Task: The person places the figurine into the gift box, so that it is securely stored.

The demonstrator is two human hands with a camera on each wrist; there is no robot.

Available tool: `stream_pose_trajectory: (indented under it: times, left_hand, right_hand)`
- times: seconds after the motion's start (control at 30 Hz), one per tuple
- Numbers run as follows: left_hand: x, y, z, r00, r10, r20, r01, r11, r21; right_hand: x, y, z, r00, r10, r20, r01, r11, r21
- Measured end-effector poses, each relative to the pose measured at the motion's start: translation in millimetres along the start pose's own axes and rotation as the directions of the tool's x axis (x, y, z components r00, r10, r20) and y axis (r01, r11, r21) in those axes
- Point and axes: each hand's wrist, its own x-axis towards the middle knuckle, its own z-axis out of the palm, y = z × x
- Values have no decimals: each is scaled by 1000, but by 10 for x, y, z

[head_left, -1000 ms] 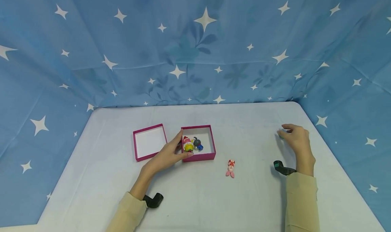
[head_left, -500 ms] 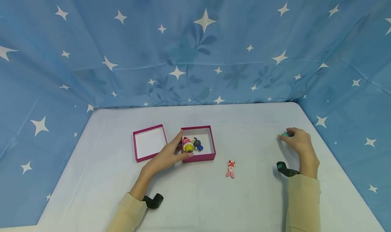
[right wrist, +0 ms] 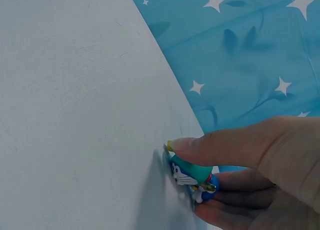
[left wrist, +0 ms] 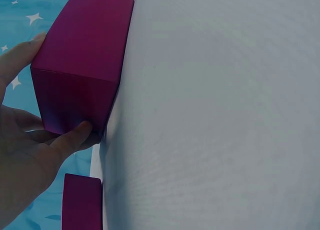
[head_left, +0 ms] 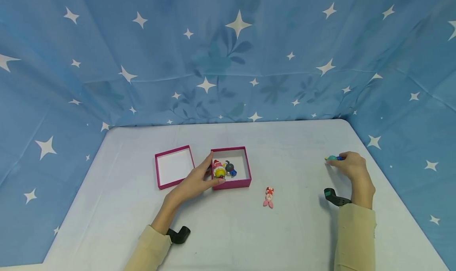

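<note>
moved: your right hand (head_left: 352, 167) had slid slightly right and down the frame since the first head view, and more of the cat-faced figure (right wrist: 192, 172) showed past your thumb; your left hand (head_left: 194, 182) and the box (head_left: 233, 183) looked unmoved.
cat-faced figure: it was at the right of the head view, on or just over the white table (head_left: 231, 227); which, you could not tell.
right hand: your thumb and fingers pinched the figure, the thumb by its small yellow tip (right wrist: 170, 146).
left hand: your thumb and fingers gripped the box by its near left corner, just below mid-frame.
figure's handling: it was probably light, hard plastic, smooth enough to twist or slip; the round head and body seemed the sounder hold, the yellow tip the weak spot.
box's handling: it looked like light, stiff card, apt to skid or dent; a corner seemed a fair hold.
count outside: one cat-faced figure, one pink-eared figure (head_left: 268, 197) lower right of the box, one box, one shallow lid (head_left: 175, 166) left of it.
count inside: at least two, a red-and-yellow figure (head_left: 219, 171) and a grey-and-blue figure (head_left: 230, 168); whether the first was really two stayed unclear.
</note>
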Motion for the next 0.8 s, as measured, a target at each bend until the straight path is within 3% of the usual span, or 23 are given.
stream_pose_trajectory:
  times: [0.33, 0.8]
  left_hand:
    - [-3, -26, 4, 1000, -7, -1, 7, 1000, 3]
    - [3, -10, 3, 1000, -5, -3, 5, 1000, 1]
  right_hand:
    - [44, 6, 61, 999, -49, -8, 49, 999, -14]
    - [93, -52, 152, 979, -192, -64, 190, 981, -31]
